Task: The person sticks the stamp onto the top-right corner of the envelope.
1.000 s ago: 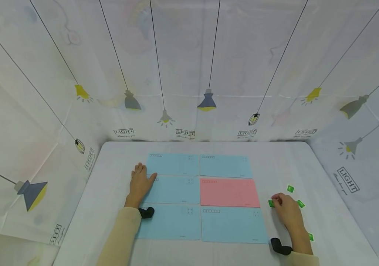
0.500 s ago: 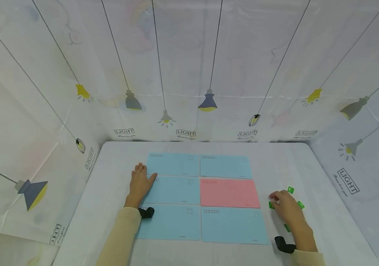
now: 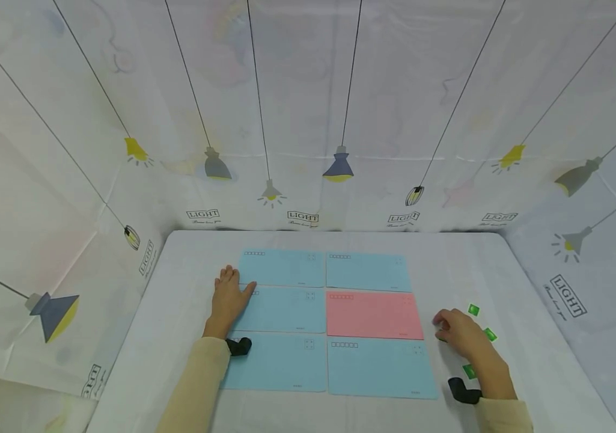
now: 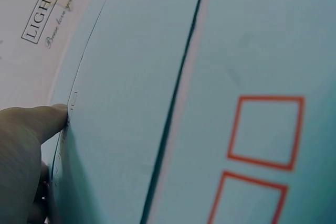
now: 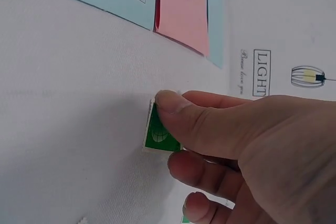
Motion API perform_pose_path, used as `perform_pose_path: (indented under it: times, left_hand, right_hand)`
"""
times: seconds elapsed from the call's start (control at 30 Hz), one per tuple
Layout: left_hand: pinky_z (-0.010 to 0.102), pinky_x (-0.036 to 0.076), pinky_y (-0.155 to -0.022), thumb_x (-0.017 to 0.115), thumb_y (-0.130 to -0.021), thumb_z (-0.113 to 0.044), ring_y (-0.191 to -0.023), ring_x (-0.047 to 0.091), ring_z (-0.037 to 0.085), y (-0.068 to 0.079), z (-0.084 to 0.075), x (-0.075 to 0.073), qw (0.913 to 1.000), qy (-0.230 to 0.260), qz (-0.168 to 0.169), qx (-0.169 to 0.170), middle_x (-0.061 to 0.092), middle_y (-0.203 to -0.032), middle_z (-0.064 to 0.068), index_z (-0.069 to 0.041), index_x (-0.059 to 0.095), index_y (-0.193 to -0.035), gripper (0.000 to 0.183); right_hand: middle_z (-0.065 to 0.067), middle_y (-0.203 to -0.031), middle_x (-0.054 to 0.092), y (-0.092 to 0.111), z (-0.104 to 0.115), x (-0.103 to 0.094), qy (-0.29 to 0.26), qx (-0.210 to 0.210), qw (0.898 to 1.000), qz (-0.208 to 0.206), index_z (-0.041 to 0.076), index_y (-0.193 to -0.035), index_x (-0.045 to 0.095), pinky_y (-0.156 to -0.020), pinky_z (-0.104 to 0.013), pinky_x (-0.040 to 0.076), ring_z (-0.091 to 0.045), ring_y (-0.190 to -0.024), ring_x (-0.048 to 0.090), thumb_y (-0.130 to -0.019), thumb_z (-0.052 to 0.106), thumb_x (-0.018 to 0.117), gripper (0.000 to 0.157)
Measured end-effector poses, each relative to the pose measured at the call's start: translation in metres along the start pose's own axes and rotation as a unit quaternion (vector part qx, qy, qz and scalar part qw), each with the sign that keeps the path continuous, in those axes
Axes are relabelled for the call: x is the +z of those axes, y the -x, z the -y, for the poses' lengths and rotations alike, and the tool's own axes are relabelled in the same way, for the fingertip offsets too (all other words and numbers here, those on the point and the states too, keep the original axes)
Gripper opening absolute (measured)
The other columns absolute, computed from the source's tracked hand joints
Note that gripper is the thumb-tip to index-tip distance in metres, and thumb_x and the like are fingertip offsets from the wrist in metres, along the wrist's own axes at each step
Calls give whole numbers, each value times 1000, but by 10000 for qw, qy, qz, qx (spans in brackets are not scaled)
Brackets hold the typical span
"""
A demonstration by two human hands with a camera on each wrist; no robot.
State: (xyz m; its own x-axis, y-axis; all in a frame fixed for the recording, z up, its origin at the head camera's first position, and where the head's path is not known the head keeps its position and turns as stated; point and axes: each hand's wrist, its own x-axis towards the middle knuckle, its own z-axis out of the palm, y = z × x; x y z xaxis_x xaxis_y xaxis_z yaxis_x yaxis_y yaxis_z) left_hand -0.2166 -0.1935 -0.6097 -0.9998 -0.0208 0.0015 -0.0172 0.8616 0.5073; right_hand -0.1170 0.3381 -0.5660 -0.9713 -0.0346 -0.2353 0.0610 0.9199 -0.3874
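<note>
My left hand [image 3: 228, 302] lies flat at the left edge of the blue envelopes, over the top-row blue envelope [image 3: 283, 268] and the middle-row blue envelope [image 3: 291, 310]. In the left wrist view its thumb [image 4: 52, 119] touches the paper. To the right of the envelopes, my right hand [image 3: 464, 334] pinches a small green postage stamp [image 5: 157, 132] between thumb and index finger, thumb over one corner. Three other green stamps lie around this hand: a far stamp [image 3: 473, 310], a stamp on its right [image 3: 490, 334] and a stamp near the wrist [image 3: 469, 371].
A pink envelope [image 3: 375, 314] lies between a blue envelope [image 3: 367, 270] behind and another blue envelope [image 3: 380, 370] in front. All lie on a white table [image 3: 448, 258]. A white curtain [image 3: 297, 90] printed with lamps surrounds the table.
My right hand has moved slightly left and its fingers have closed on a green stamp. The stamp near the right wrist has come into view from under the hand. The left hand stays put.
</note>
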Motion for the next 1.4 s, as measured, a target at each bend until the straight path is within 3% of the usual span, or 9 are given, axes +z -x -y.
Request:
perform_pose_path:
  times: [0.13, 0.27, 0.47, 0.67, 0.83, 1.03, 1.23, 1.4]
  left_hand:
    - [60, 14, -125, 60, -99, -41, -152, 19, 45, 0, 2, 1, 10000, 17, 26, 10, 25, -160, 31, 14, 36, -147, 77]
    - [59, 14, -125, 59, -100, -42, -153, 18, 44, -1, 3, 2, 10000, 5, 57, 24, 24, -161, 30, 13, 35, -148, 78]
    - [59, 13, -125, 59, -99, -42, -153, 18, 44, -1, 2, 1, 10000, 49, 64, 8, 25, -161, 30, 14, 35, -148, 78]
    - [59, 14, -125, 59, -99, -43, -153, 18, 43, -1, 3, 2, 10000, 26, 36, 0, 25, -161, 30, 13, 35, -148, 78]
    - [60, 15, -125, 59, -99, -42, -152, 19, 45, -1, 4, 2, 10000, -3, -16, 26, 26, -160, 31, 14, 36, -148, 78]
    - [60, 15, -125, 60, -99, -42, -152, 20, 44, 0, 4, 3, 10000, -27, -35, 34, 27, -160, 31, 14, 37, -147, 77]
    - [60, 15, -125, 60, -99, -41, -153, 19, 44, 0, 3, 3, 10000, -30, -33, 41, 26, -160, 30, 14, 36, -148, 77]
    - [60, 15, -125, 60, -99, -41, -153, 20, 44, 0, 1, 2, 10000, -22, -55, 57, 26, -160, 30, 14, 36, -147, 76]
  right_hand:
    - [-5, -85, 58, 0, -3, 0, -42, -71, 9999, 100, 5, -95, 66, -67, -34, 48, -20, -78, 51, -88, 3, 70, 8]
    - [-4, -83, 58, 1, -4, -3, -20, -275, 9995, 120, 8, -87, 65, -66, -31, 45, -18, -75, 50, -89, 3, 70, 7]
    - [-7, -88, 66, 3, 0, -15, -194, -393, 9990, 17, 2, -92, 66, -70, -36, 52, -20, -80, 55, -90, 4, 68, 4]
    - [-10, -92, 68, 3, -2, -18, -324, -258, 9991, -132, 0, -99, 66, -73, -40, 55, -22, -83, 58, -94, 6, 64, 8]
    - [-12, -94, 69, 0, -7, -10, -509, -97, 9982, -302, -2, -105, 66, -73, -39, 55, -22, -84, 59, -95, 10, 62, 15]
    - [-20, -107, 70, -2, -12, 0, -615, 83, 9972, -407, -3, -114, 67, -78, -46, 56, -27, -90, 62, -97, 10, 56, 25]
    - [-20, -104, 68, -2, -17, 6, -962, 564, 9929, -407, -7, -118, 61, -68, -33, 53, -24, -85, 62, -97, 16, 53, 31]
    - [-19, -99, 69, -3, -20, 10, -1118, 707, 9897, -541, -7, -116, 61, -63, -26, 49, -21, -82, 62, -98, 20, 56, 32]
